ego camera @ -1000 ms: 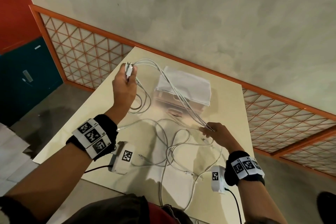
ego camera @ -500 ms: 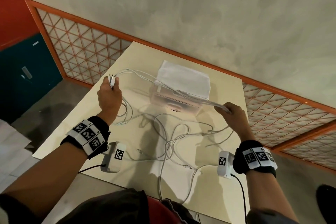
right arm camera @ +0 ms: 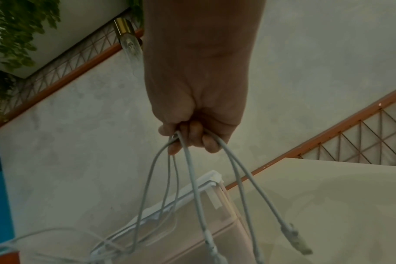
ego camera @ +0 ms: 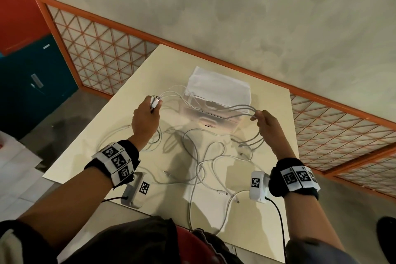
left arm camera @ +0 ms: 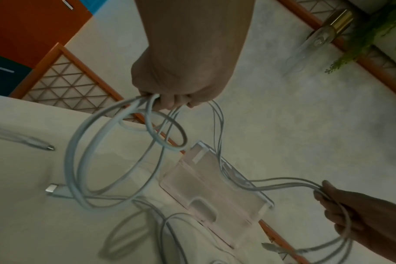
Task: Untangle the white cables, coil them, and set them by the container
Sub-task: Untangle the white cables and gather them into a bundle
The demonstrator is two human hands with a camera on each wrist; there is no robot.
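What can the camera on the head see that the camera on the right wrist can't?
Only the head view shows the left hand pinching plug ends, the loose cables on the table and both wristbands. Only the right wrist view shows the green plant and the hanging plug tips. Both show the right hand gripping cables and the white-lidded container.

Head looks down; wrist views close, sharing the container (ego camera: 216, 90).
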